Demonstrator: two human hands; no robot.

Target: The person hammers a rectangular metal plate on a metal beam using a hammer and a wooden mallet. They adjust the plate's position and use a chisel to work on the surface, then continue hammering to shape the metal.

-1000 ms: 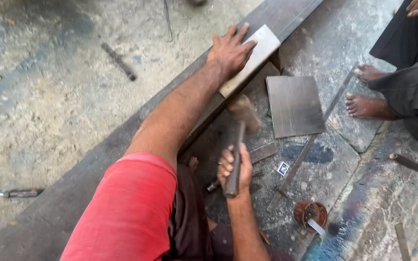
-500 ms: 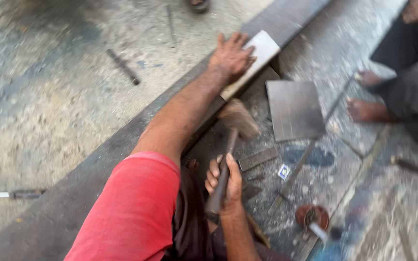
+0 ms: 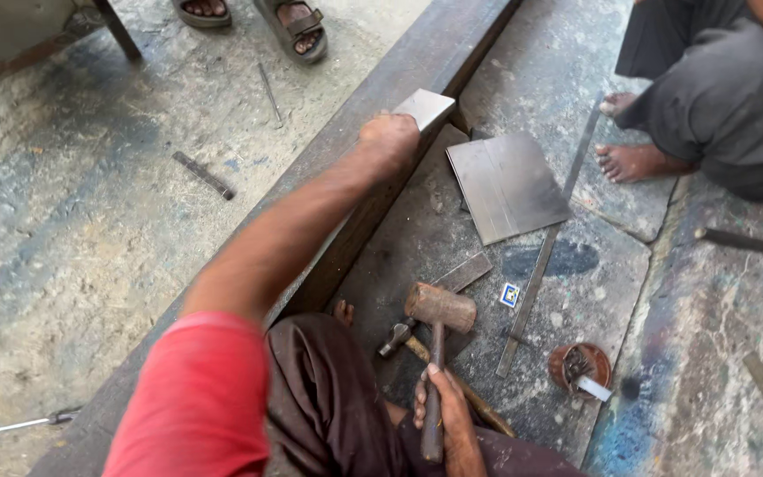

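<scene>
head view | left hand [image 3: 389, 138] clenched on small metal sheet [image 3: 426, 108], pressing it onto top edge of long steel beam [image 3: 346, 159] | right hand [image 3: 441, 408] grasping handle of wooden mallet [image 3: 439, 307], head resting on floor slab [image 3: 593, 300] beside beam | larger flat sheet [image 3: 507, 184] just right of beam | steel hammer [image 3: 396, 336] under mallet

We see a metal sheet [image 3: 507, 184] on the floor slab [image 3: 576, 291], right of the beam [image 3: 381, 124]. A mallet [image 3: 439, 318] lies nearer us, a small tin [image 3: 579, 367] at the slab's near right edge.
</scene>
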